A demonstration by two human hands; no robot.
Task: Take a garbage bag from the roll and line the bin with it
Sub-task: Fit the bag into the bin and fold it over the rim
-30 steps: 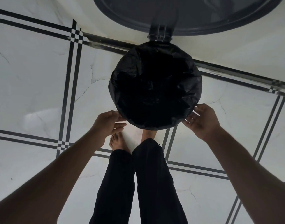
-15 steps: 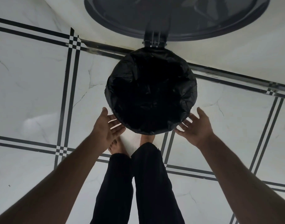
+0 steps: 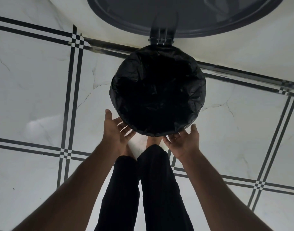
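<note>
I look straight down on a round pedal bin whose mouth is covered by a crinkled black garbage bag (image 3: 158, 90), folded over the rim all round. The bin's dark grey lid (image 3: 184, 15) stands open behind it on a hinge (image 3: 161, 39). My left hand (image 3: 116, 130) is palm up with fingers spread at the near left of the rim, fingertips under the bag's edge. At the near right of the rim my right hand (image 3: 182, 142) is also palm up and spread. Neither hand grips anything. The bag roll is not in view.
The floor is white marble tile (image 3: 34, 97) with black double lines. A white wall (image 3: 242, 52) rises behind the bin. My legs in black trousers (image 3: 143, 189) and bare feet stand just in front of the bin, one foot under its near edge.
Both hands have let go of the bag's rim, turned palm up with fingers spread, and moved inward toward the bin's near edge. The view has shifted slightly.
</note>
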